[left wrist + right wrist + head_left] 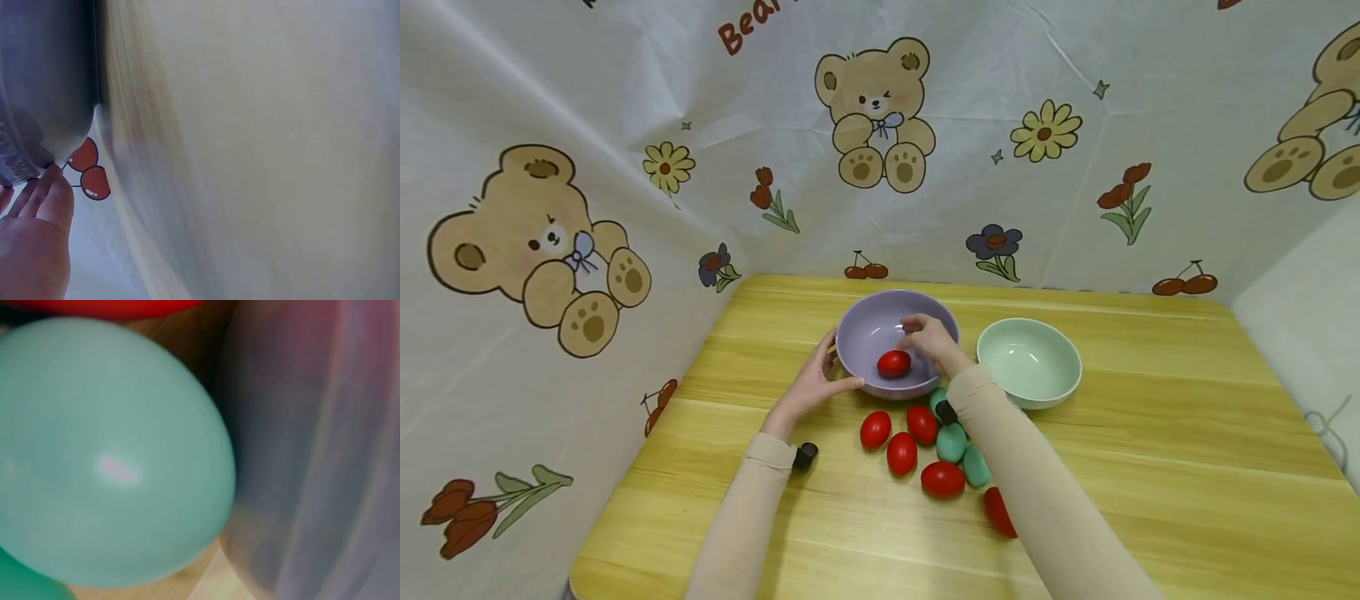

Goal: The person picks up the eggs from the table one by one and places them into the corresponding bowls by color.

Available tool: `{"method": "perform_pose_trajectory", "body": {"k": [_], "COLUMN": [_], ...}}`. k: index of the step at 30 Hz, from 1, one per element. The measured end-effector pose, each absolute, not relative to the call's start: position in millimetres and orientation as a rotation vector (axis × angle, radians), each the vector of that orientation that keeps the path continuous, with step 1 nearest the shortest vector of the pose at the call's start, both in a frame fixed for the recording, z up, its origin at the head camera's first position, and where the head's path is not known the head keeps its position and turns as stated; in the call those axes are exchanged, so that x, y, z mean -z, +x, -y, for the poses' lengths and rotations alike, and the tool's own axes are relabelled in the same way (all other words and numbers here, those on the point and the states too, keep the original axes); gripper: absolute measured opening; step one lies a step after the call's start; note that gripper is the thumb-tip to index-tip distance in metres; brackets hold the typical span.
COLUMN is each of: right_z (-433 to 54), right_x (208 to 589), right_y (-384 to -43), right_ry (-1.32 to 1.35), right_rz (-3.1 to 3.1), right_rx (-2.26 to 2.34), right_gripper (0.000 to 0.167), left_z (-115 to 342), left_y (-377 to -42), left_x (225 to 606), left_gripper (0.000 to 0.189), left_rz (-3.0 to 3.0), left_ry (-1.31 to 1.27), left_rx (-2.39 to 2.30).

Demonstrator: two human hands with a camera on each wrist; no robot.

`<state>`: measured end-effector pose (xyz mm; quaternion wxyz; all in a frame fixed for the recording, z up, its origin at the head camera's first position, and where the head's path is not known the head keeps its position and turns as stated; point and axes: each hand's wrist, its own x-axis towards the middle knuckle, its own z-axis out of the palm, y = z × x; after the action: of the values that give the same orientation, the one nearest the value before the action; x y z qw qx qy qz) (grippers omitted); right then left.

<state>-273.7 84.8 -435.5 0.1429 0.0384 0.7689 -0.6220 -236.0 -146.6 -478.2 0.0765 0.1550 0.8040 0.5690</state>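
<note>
A purple bowl (868, 325) stands at the back of the table with one red egg (893, 363) lying inside. My left hand (808, 385) touches the bowl's outside at its left, the thumb stretched along the near side. In the left wrist view the fingers (57, 200) lie nearly straight against the bowl wall (50, 81). Over the bowl's right side is my right hand (934, 342), fingers loosely bent, apart from the red egg and holding nothing. The right wrist view shows a teal egg (119, 456) close beside the purple bowl (312, 456); the right hand is out of that view.
Just right of the purple bowl is a pale green bowl (1030, 362). In front lie several red eggs (902, 454) and several teal eggs (951, 442), some partly behind the right sleeve (1022, 467). A bear-printed cloth (737, 100) hangs behind the wooden table (1187, 433).
</note>
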Motion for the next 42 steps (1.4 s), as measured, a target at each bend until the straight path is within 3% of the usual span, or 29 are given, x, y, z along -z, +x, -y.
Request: {"method": "perform_pose_trajectory", "body": {"k": [15, 24, 33, 42], "right_z": [-88, -91, -111, -139], "right_x": [421, 403, 395, 408], "right_y": [-271, -260, -222, -179], "right_ry": [0.139, 0.087, -0.237, -0.308], "right_rz": [-2.065, -1.742, -1.696, -1.782], "right_rx": [2.138, 2.444, 2.385, 2.274], "right_gripper": [0.049, 0.051, 0.055, 0.054], "left_z": [144, 147, 145, 143], "left_y": [-221, -232, -234, -221], "left_x": [449, 471, 472, 446], "left_gripper": [0.099, 0.101, 0.103, 0.098], "left_rz": [-2.364, -2.377, -2.375, -2.339], "left_ry": [0.539, 0.49, 0.495, 0.524], "left_rx": [-1.679, -1.725, -1.722, -1.716]}}
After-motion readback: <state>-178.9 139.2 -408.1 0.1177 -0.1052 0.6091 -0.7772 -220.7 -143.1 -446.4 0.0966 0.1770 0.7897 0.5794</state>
